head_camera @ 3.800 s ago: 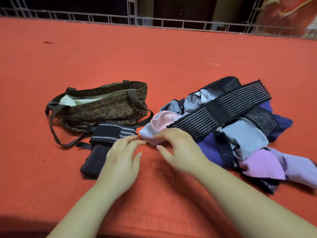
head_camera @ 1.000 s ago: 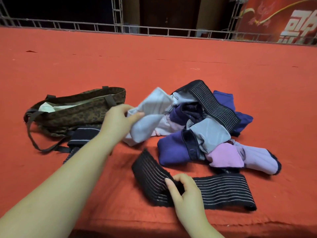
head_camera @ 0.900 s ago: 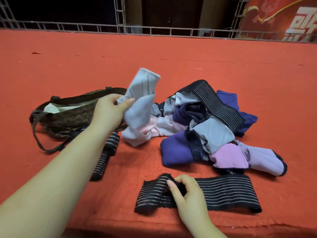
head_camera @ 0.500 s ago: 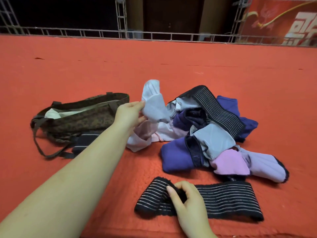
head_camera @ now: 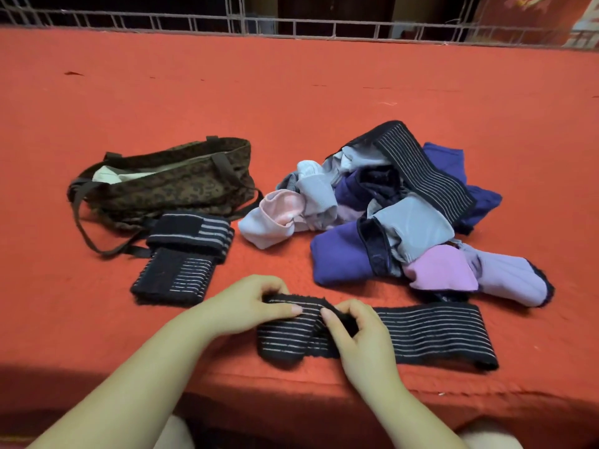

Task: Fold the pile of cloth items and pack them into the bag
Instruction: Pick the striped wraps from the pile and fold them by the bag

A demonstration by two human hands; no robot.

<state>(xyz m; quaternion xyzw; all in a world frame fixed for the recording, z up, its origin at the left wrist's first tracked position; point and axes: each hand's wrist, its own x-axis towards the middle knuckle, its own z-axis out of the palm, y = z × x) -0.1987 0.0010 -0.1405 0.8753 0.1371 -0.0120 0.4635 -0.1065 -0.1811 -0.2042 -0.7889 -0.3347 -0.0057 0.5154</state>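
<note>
Band [head_camera: 421, 335], black and striped, lies flat in front of the pile [head_camera: 389, 215]; left hand [head_camera: 246, 306] and right hand [head_camera: 359, 338] both pinch its left end, folding it over; bag [head_camera: 168, 186] sits left of the pile, folded bands [head_camera: 184, 254] beside it

One leopard-print bag [head_camera: 168, 186], three black striped bands [head_camera: 421, 335] [head_camera: 181, 254] [head_camera: 431, 176], one pile [head_camera: 389, 222], and two hands [head_camera: 246, 306] [head_camera: 359, 341].
</note>
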